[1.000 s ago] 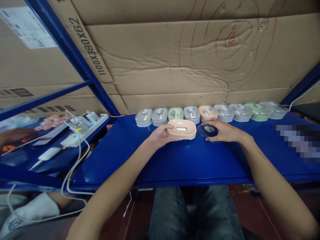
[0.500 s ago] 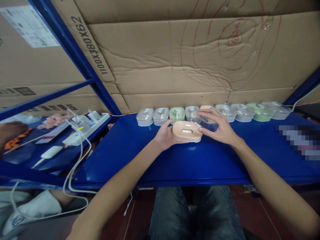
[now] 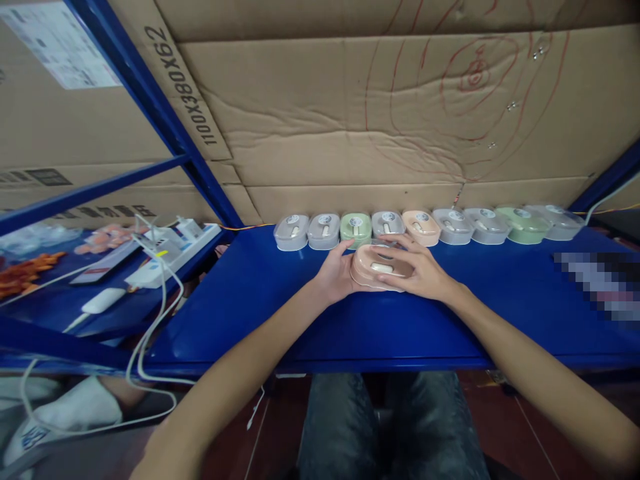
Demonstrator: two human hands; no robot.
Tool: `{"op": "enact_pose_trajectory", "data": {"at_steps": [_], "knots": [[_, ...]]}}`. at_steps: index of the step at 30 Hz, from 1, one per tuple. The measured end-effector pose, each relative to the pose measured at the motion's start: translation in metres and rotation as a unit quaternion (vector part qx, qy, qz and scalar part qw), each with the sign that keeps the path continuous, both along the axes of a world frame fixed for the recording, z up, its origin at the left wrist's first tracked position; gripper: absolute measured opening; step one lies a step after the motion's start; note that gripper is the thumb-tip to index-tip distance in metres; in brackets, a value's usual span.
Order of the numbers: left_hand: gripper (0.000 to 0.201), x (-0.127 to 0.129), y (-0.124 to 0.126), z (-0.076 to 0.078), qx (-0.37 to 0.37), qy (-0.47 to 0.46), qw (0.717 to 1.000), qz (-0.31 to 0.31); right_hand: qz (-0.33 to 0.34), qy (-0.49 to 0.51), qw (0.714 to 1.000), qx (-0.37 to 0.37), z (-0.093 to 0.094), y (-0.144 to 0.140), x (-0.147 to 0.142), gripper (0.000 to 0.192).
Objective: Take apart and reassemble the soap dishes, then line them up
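Between my hands is a peach-coloured oval plastic box (image 3: 365, 275) with a white bar at the middle of its top. My left hand (image 3: 334, 275) is closed on its left end, thumb up along the side. A clear plastic lid (image 3: 393, 254) lies over the box, and my right hand (image 3: 424, 272) grips it from the right with its fingers across the top. Whether the lid is fully seated I cannot tell. Just behind stand a green lidded box (image 3: 355, 229), a grey lidded box (image 3: 388, 225) and another peach lidded box (image 3: 421, 227).
Several more lidded boxes (image 3: 291, 232) continue the row along the cardboard wall (image 3: 300, 120) at the back of the blue table (image 3: 240, 300). On the left are a blue metal post (image 3: 200, 180), a power strip (image 3: 165, 260), white cables (image 3: 143, 340) and orange pieces (image 3: 30, 273).
The clear lid has come forward and down over the peach box with my right hand. The back peach box is now uncovered to view. The other person's hand at left has gone out of view.
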State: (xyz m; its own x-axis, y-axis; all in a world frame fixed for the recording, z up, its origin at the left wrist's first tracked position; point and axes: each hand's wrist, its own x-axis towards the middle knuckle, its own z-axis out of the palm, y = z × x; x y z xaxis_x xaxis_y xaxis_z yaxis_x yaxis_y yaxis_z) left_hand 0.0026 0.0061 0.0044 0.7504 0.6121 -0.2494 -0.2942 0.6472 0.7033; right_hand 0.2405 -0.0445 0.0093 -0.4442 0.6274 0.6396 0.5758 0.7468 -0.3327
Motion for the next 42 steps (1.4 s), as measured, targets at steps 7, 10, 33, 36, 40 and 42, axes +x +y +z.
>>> {"op": "enact_pose_trajectory", "data": {"at_steps": [7,10,33,36,40,42], "knots": [[0.051,0.004,-0.007,0.01,0.01,0.024,1.0,0.014,0.005,-0.016,1.0,0.008,0.0,0.001,0.0,0.053],[0.045,0.007,-0.012,0.014,0.039,0.05,0.998,0.031,0.009,-0.014,1.0,0.003,-0.001,0.001,0.001,0.055],[0.044,0.004,-0.01,0.013,0.117,0.04,0.988,0.096,-0.04,0.305,0.929,-0.208,-0.009,0.013,0.001,0.047],[0.046,0.003,-0.011,0.016,0.115,0.035,0.986,0.112,-0.018,0.395,0.845,-0.36,-0.013,0.016,-0.001,0.05],[0.044,0.003,-0.01,0.015,0.129,0.034,0.985,0.11,0.036,0.442,0.766,-0.465,-0.011,0.014,-0.004,0.05],[0.044,0.002,-0.008,0.013,0.138,0.033,0.984,0.105,0.045,0.444,0.758,-0.476,-0.011,0.013,-0.004,0.05]]}}
